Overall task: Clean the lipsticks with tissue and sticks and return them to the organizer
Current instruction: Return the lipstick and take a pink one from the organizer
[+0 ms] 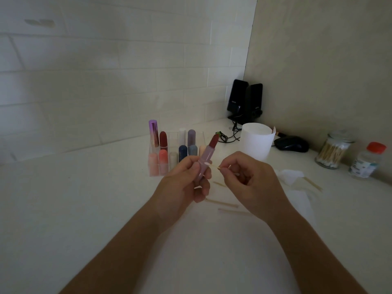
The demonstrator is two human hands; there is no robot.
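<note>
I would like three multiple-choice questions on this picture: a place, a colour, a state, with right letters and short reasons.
1. Where do the black speakers stand? A) far corner B) near edge C) on a shelf
2. The cap of the small bottle is: A) blue B) red C) black
3. The lipstick in the left hand is: A) capped B) uncapped C) lying flat

1 A: they stand where the walls meet. 2 B: the cap is orange-red. 3 B: its dark red bullet shows.
</note>
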